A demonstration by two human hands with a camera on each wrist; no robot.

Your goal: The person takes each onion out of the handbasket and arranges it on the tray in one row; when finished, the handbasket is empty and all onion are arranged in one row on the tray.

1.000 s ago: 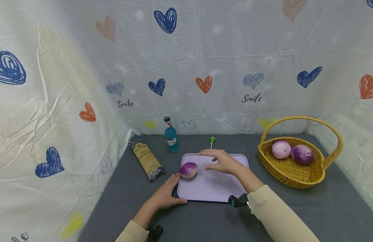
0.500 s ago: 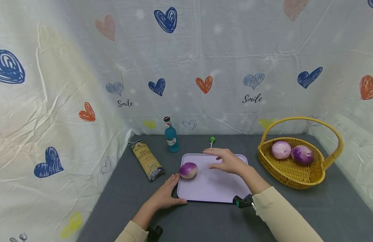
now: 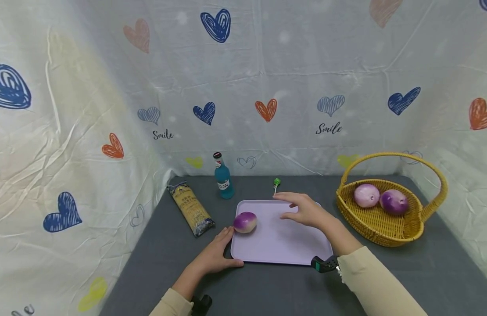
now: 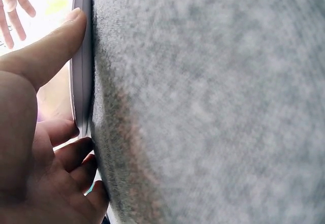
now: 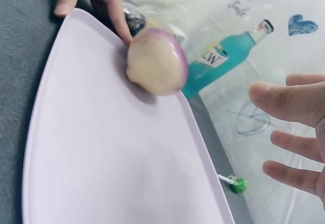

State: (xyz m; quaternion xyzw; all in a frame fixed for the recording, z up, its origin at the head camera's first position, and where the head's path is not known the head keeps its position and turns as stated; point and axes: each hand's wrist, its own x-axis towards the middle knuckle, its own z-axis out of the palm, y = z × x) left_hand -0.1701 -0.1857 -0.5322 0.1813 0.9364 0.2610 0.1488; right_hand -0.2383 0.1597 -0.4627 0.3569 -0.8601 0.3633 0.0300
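My left hand spans the near left corner of a lilac tray. Its straight thumb touches the front rim and its fingers the left rim; in the left wrist view the thumb lies against the tray's edge. On the tray, just beyond those fingertips, sits a purple-and-white turnip, its pale end showing in the right wrist view. Over the tray's far right part hovers my right hand, fingers spread and holding nothing. Two more turnips lie in a yellow wicker basket.
Left of the tray lies a gold-and-blue packet. A bottle of blue drink stands behind the tray's left side. Behind its back rim is a green lollipop. The basket's tall handle arches up at the right. A heart-printed cloth hangs behind.
My right hand has drifted right over the tray, away from the turnip, its fingers staying spread. The left hand, turnip and tray have stayed in place.
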